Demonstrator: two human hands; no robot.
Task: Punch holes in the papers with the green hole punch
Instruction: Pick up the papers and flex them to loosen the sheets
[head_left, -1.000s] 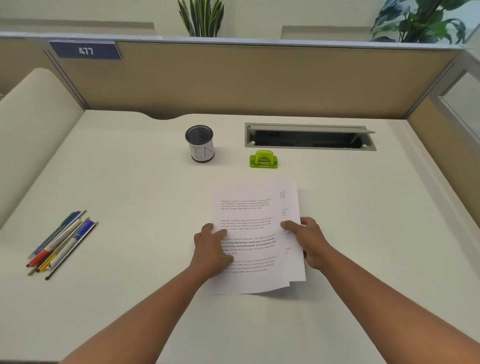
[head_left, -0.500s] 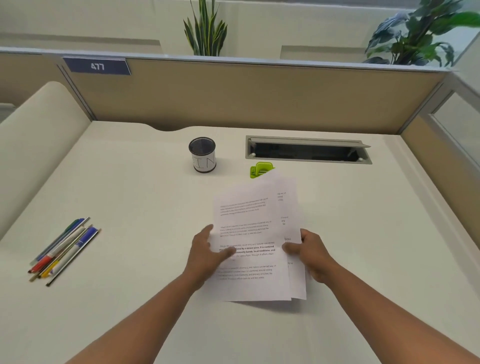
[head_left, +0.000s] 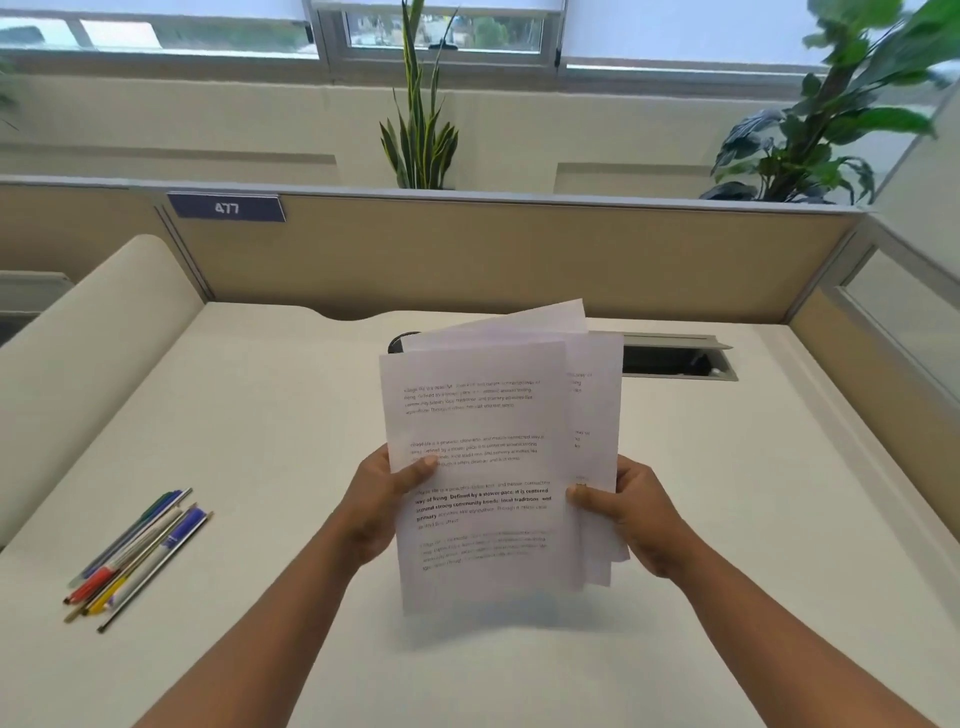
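Both of our hands grip the papers (head_left: 493, 467): our left hand (head_left: 382, 501) holds the left edge with its thumb laid across the printed front, and our right hand (head_left: 631, 512) pinches the right edge, thumb on the front and fingers curled behind. We hold the sheets up off the desk (head_left: 270, 415), tilted toward us, with their shadow on the surface just below. They are fanned unevenly, so the back sheets stick out to the right and at the top corner.

We see bare desk on both sides of the sheets and in front of us between our forearms. A heap of pens (head_left: 137, 556) lies well apart on the left, near the desk's left edge. The beige partition (head_left: 519, 254) closes the far side and turns along the right, and a cable slot (head_left: 680, 358) sits in the desk just behind the papers' right corner.

Half a second ago the papers were only just coming off the desk, low and nearly flat; now we have them raised and upright. Our view has tipped up too, since we now see the window and more of the two plants (head_left: 421, 130) behind the partition.

We cannot see the green hole punch, which was just behind the papers earlier and is now hidden by them. Of the cup (head_left: 401, 340) only a dark sliver of rim peeks out at the papers' upper left. Most of the print is too blurred for us to read.
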